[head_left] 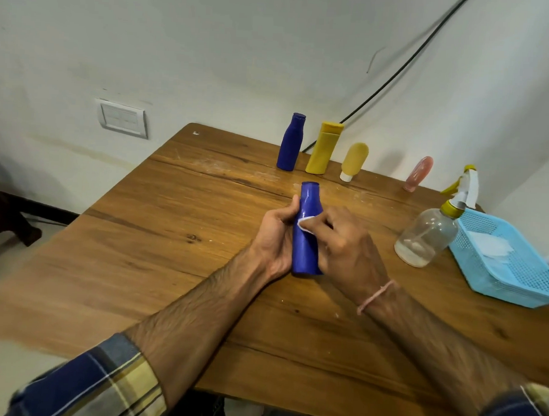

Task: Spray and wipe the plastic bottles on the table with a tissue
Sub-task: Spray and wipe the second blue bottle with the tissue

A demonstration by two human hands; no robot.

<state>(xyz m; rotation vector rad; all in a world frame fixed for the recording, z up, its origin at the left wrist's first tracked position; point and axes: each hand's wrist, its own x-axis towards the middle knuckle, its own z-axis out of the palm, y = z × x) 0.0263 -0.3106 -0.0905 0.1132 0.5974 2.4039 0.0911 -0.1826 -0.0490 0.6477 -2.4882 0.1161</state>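
Two hands hold one blue bottle [306, 253] over the middle of the table [171, 234], cap end pointing away. The left hand [276, 236] grips the bottle's left side, thumb along the shoulder; its fingers are hidden behind the body. The right hand [344, 242] pinches a white tissue [305, 223] against the bottle's shoulder. Only a corner of the tissue shows, and this hand covers the bottle's right side. Whether the base touches the table cannot be told.

At the far edge stand a rear blue bottle [290, 142], a yellow bottle [324, 148], a yellow tube [354, 161] and a blurred pink tube [419, 173]. At right, a spray bottle [429, 236] stands just beside a basket [515, 287], which the frame cuts off; white sheets [491, 247] inside it are indistinct. The left sleeve [101, 389] and right sleeve [522, 413] are cropped at the bottom.
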